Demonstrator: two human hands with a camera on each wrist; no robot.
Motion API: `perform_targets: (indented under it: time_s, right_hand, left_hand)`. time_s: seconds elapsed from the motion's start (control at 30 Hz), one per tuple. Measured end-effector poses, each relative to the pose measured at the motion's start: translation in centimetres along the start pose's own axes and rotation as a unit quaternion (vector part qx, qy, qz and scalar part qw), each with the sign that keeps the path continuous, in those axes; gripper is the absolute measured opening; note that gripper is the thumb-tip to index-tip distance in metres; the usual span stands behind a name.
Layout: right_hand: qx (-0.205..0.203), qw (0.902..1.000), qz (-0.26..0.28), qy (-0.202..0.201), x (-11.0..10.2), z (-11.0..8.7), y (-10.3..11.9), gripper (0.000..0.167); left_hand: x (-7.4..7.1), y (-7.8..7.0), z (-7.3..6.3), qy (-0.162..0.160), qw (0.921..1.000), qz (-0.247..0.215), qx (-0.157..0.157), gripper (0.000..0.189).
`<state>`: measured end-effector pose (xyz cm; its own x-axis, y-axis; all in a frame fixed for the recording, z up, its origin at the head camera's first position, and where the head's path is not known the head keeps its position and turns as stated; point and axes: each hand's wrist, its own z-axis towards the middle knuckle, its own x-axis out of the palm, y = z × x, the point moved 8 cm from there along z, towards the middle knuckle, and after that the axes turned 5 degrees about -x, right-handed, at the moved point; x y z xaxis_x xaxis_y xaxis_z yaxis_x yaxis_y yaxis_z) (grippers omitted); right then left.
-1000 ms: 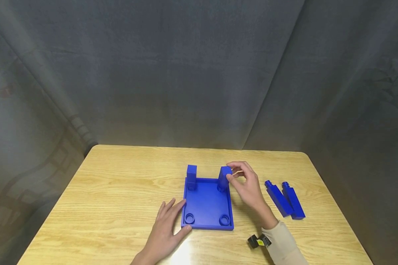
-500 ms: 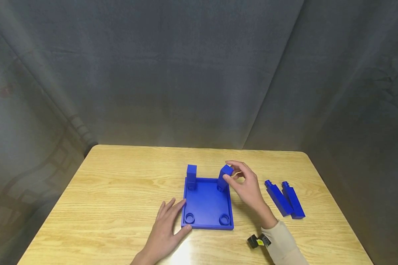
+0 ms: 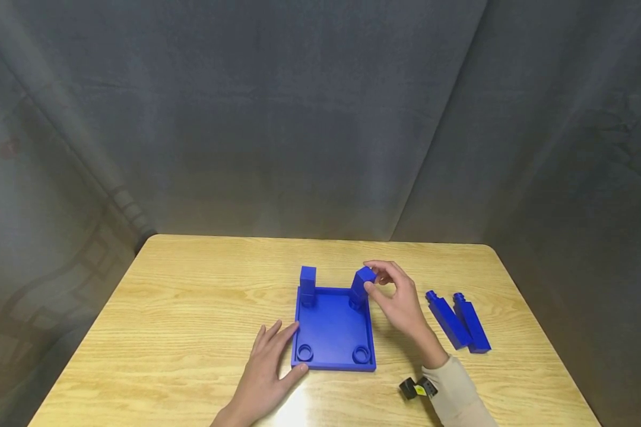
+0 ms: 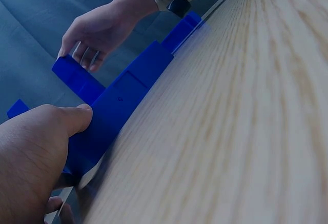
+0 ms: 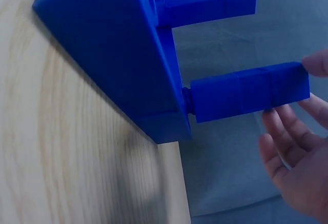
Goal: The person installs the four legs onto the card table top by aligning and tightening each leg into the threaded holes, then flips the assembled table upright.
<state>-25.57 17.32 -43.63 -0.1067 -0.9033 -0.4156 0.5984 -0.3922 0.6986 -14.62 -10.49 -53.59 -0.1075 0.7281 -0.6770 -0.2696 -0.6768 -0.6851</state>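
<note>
A blue square panel (image 3: 333, 327) with a raised rim lies on the table in the head view, with round sockets at its two near corners. One blue square leg (image 3: 308, 284) stands upright at its far left corner. At the far right corner, my right hand (image 3: 400, 299) pinches the top of another blue leg (image 5: 251, 92) between thumb and fingers. A narrower neck shows between that leg and the panel in the right wrist view. My left hand (image 3: 267, 370) lies spread at the panel's near left corner, index fingertip at the left rim and thumb at the front edge.
Two loose blue legs with ridged, threaded ends, a left one (image 3: 450, 320) and a right one (image 3: 472, 325), lie side by side on the wooden table (image 3: 192, 296) to the right. Grey curtains (image 3: 278, 118) hang behind the table.
The leg at the far right corner has turned a little under my right hand's fingers, its top face now set at an angle. My left hand and the panel keep their places.
</note>
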Motion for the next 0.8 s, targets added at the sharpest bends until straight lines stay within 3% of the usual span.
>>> perform_targets:
  time_s: [0.27, 0.37, 0.63, 0.8]
  right_hand:
    - [0.085, 0.9964, 0.000, -0.010, 0.2, -0.4, -1.1, 0.031]
    - [0.098, 0.9952, -0.006, -0.006, 0.3, -0.4, -1.3, 0.033]
    - [0.036, 0.9987, -0.032, 0.015, 0.5, -0.2, -0.8, 0.039]
    - [0.035, 0.9985, -0.032, 0.026, 0.3, -0.1, -0.8, 0.038]
  left_hand:
    - [0.1, 0.1, 0.0, -0.002, 1.0000, 0.003, 0.003, 0.075]
    - [0.1, 0.1, 0.0, -0.002, 1.0000, 0.003, 0.002, 0.075]
    - [0.1, 0.2, -0.1, -0.001, 1.0000, 0.002, -0.002, 0.075]
    - [0.1, 0.2, -0.1, -0.003, 1.0000, 0.002, -0.001, 0.075]
